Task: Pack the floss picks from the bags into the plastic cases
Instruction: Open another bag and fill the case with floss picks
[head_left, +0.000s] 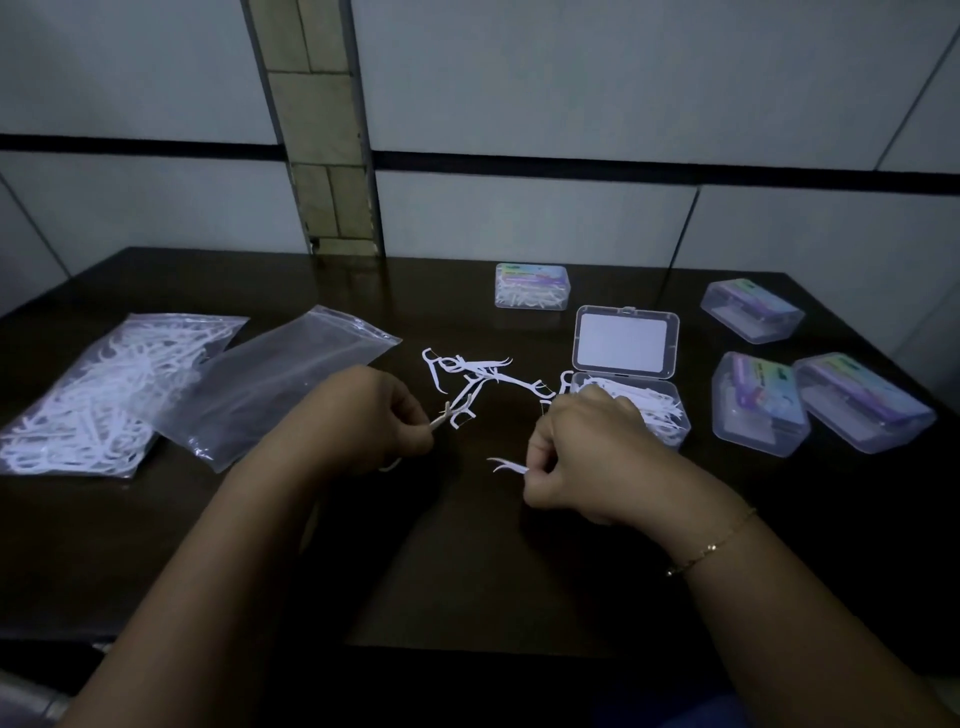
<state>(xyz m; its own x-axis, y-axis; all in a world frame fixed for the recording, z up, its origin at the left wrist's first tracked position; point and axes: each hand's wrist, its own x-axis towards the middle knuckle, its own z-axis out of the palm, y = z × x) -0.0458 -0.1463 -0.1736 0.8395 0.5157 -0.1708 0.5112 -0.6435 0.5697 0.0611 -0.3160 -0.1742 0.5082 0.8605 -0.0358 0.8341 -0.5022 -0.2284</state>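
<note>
My left hand (371, 415) pinches white floss picks (452, 413) just left of a small loose pile of picks (478, 371) on the dark table (467, 545). My right hand (582, 452) grips a few picks whose pointed ends (506, 465) stick out to the left. It hovers at the front left corner of an open clear plastic case (660, 415) partly filled with picks, its lid (623, 343) standing up behind. A full bag of picks (98, 395) lies at the left, with an empty clear bag (275, 384) beside it.
A shut case filled with picks (532, 286) stands at the back centre. Three shut cases with purple labels (750, 309) (758, 402) (862, 400) sit at the right. A tiled wall rises behind the table. The table's front edge runs just under my forearms.
</note>
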